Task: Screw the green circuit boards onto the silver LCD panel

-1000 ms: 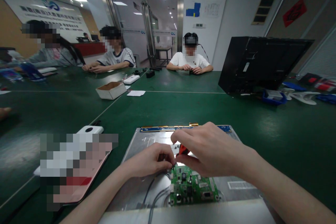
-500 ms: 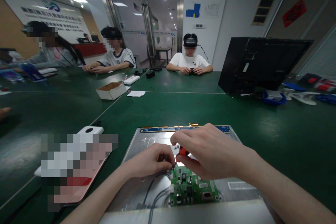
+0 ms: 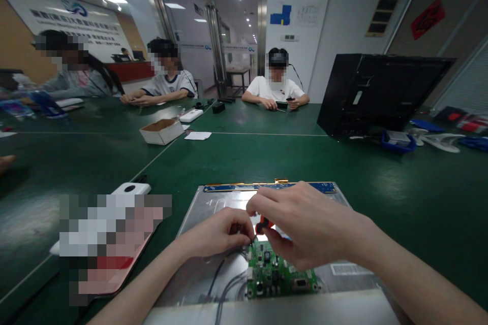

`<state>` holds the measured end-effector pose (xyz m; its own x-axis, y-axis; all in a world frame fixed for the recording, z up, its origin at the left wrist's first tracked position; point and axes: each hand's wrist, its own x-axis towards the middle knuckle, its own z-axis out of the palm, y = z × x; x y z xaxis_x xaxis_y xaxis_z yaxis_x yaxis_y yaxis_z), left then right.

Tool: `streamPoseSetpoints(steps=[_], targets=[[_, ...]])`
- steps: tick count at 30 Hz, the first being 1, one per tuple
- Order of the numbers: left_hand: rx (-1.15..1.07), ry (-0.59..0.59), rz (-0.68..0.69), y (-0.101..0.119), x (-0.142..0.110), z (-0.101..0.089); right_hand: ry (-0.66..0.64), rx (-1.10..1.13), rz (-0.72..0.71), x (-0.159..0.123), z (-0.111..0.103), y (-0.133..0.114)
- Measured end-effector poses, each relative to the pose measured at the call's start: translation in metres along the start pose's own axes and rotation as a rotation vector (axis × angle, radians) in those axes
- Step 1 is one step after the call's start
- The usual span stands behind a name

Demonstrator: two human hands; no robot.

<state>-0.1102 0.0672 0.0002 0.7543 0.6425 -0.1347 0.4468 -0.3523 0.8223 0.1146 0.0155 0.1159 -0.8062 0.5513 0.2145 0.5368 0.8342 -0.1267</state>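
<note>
A green circuit board [image 3: 280, 277] lies on the silver metal back of a flat display panel [image 3: 202, 218], which rests on the table before me. My right hand [image 3: 305, 223] is closed around the red and black handle of a screwdriver [image 3: 263, 224]. Its thin shaft points down at the board's upper left corner. At that same corner, my left hand [image 3: 224, 231] is closed, thumb and fingertips pinched by the screwdriver's tip; what they pinch is too small to make out. Grey cables [image 3: 229, 284] run along the board's left side. A blue strip board [image 3: 224, 189] edges the panel's far side.
Left of the panel lie a white device [image 3: 131, 189] and a pink-covered flat item, partly blurred out. A small cardboard box [image 3: 162, 132] stands farther back. A black monitor housing [image 3: 377, 94] and a blue tray [image 3: 398, 142] are at the right. Several people sit across the green table [image 3: 267, 157].
My right hand has turned slightly around the screwdriver handle, its fingers shifting. My left hand stays in place. Across the table, a person's hands have moved apart around a small dark object.
</note>
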Motion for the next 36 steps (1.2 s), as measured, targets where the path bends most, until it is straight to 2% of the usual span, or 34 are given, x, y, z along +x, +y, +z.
streamPoseSetpoints(steps=[7, 18, 25, 30, 36], targets=[[0.031, 0.01, -0.01, 0.0083, 0.0013, -0.0028, -0.039, -0.069, 0.072, 0.003, 0.0011, 0.0015], [0.022, 0.001, 0.017, 0.0043, 0.0007, -0.001, -0.033, -0.017, 0.008, 0.0004, -0.002, 0.0007], [0.038, 0.004, 0.003, 0.0077, 0.0001, -0.0023, -0.018, -0.016, 0.038, 0.0009, 0.0008, 0.0016], [0.031, -0.016, 0.007, 0.0063, 0.0004, -0.0016, -0.053, -0.049, 0.056, 0.003, -0.0007, 0.0021], [0.04, -0.009, 0.022, 0.0067, 0.0005, -0.0029, -0.048, -0.025, 0.022, 0.0013, -0.0025, 0.0006]])
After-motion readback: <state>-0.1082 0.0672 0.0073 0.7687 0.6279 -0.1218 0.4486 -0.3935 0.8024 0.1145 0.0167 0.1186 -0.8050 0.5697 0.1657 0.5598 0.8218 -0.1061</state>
